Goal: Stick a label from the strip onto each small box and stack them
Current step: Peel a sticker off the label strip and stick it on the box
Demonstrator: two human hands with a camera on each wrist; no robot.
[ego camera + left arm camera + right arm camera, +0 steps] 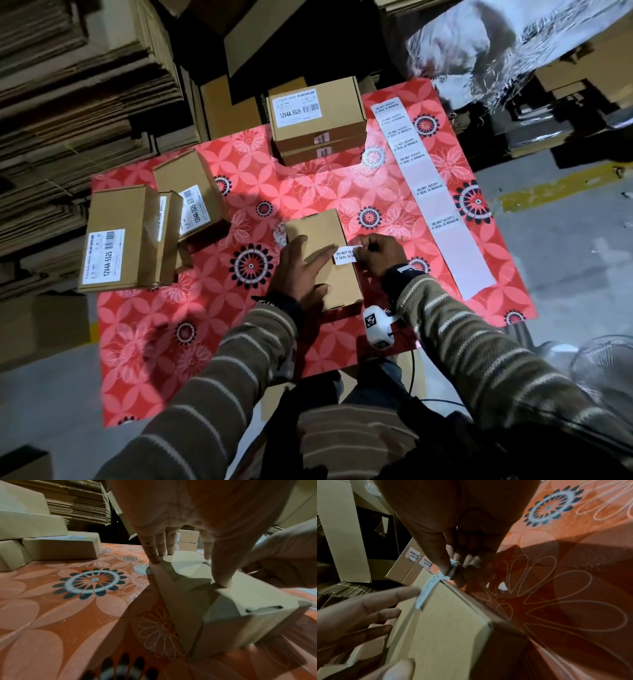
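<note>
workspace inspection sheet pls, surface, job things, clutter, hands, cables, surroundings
Surface: red floral sheet.
Job's things: box lying flat; label partly on its right edge; label strip at right with several labels peeled; stack of sealed boxes at back; unsealed boxes at left.
Clutter: nothing seen.
Grippers: left hand presses flat on the box; right hand pinches the label's free end.
Cables: black cable below the right wrist.
Surroundings: flattened cardboard stacks, plastic wrap.

The left hand [301, 270] lies flat with fingers spread and straight, pressing downward. The right hand [378, 255] is curled, thumb and forefinger pinched together. Both forearms wear striped sleeves.
</note>
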